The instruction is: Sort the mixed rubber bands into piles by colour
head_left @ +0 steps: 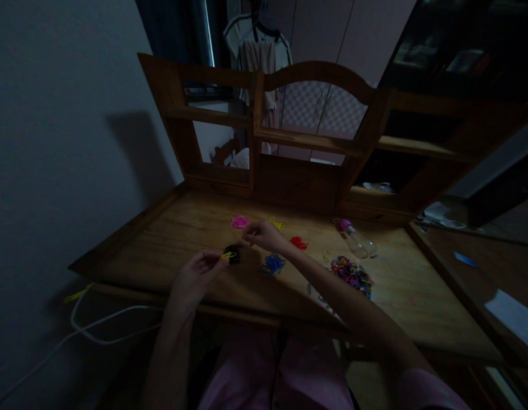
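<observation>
My left hand (199,274) is closed in a pinch on a yellow paper clip (228,255), above the left part of the wooden desk. Just beyond it lies a small pile of black clips (233,250), partly hidden by the yellow one. My right hand (260,232) is reaching across to the left, its fingertips pinched together near the black pile. Whatever those fingers hold is too small and dark to tell. Around my right hand sit piles of pink clips (239,221), yellow clips (276,224), red clips (298,243) and blue clips (273,264).
A mixed heap of coloured clips (351,276) lies at the right, beside my forearm. Behind it a clear bottle (358,242) with a pink cap rests on its side. Wooden shelving (298,176) borders the back. A white cable (114,310) hangs at the desk's left front.
</observation>
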Demonstrator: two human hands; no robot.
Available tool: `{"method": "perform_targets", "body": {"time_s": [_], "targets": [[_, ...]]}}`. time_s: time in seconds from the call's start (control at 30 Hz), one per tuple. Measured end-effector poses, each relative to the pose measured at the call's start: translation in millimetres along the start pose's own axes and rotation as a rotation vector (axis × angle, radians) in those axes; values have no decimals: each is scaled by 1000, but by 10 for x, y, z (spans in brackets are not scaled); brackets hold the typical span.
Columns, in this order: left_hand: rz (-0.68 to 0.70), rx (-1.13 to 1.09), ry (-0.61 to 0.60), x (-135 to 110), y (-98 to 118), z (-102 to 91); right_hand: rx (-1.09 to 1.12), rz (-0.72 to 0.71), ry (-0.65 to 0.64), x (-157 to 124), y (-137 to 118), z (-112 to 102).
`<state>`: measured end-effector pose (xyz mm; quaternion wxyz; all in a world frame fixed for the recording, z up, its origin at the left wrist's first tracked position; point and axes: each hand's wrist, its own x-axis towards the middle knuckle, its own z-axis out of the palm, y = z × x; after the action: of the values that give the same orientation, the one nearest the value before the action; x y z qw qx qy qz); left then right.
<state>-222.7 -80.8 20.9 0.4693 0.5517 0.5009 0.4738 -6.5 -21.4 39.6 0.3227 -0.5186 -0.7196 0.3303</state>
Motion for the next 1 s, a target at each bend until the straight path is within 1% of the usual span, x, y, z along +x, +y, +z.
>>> {"method": "perform_targets", "body": {"time_s": [0.1, 0.13, 0.17, 0.23, 0.27, 0.3, 0.33, 0.37, 0.43, 0.5, 0.57, 0.63, 0.77, 0.83, 0.87, 0.9, 0.93, 1.0], "targets": [[-3, -40, -47, -16, -43, 61, 20, -4, 99, -221, -9, -406], [-8, -52, -59, 3, -47, 92, 25, -1, 152, -335, -5, -563], [-12, -62, -72, 41, -43, 134, 53, 3, 242, -466, 4, -716], [7, -47, -127, 191, -10, 267, 91, 18, 362, -765, 44, -980], [46, -5, -171, 303, 14, 363, 94, 33, 420, -921, 72, -1079], [96, 59, -227, 435, 38, 477, 87, 50, 476, -1076, 103, -1150], [183, 157, -280, 579, 59, 607, 76, 72, 528, -1225, 135, -1195], [273, 296, -338, 728, 75, 747, 62, 93, 551, -1367, 165, -1216], [320, 380, -347, 1002, 85, 1029, 41, 126, 566, -1633, 215, -1203], [355, 445, -346, 1201, 73, 1265, 25, 166, 588, -1887, 255, -1160], [389, 503, -340, 1311, 55, 1414, 27, 218, 651, -2141, 293, -1128], [420, 552, -329, 1349, 52, 1474, 43, 268, 735, -2398, 341, -1130], [480, 615, -303, 1277, 142, 1514, 46, 340, 928, -2853, 488, -1207], [521, 619, -330, 1166, 224, 1600, 41, 375, 1036, -3010, 594, -1240], [548, 606, -378, 1091, 267, 1669, 49, 396, 1084, -3064, 654, -1247], [577, 584, -452, 1008, 307, 1755, 68, 417, 1124, -3101, 716, -1247], [611, 558, -551, 922, 343, 1853, 98, 436, 1156, -3123, 777, -1241], [691, 511, -789, 767, 389, 2070, 154, 457, 1195, -3130, 885, -1213]]}}
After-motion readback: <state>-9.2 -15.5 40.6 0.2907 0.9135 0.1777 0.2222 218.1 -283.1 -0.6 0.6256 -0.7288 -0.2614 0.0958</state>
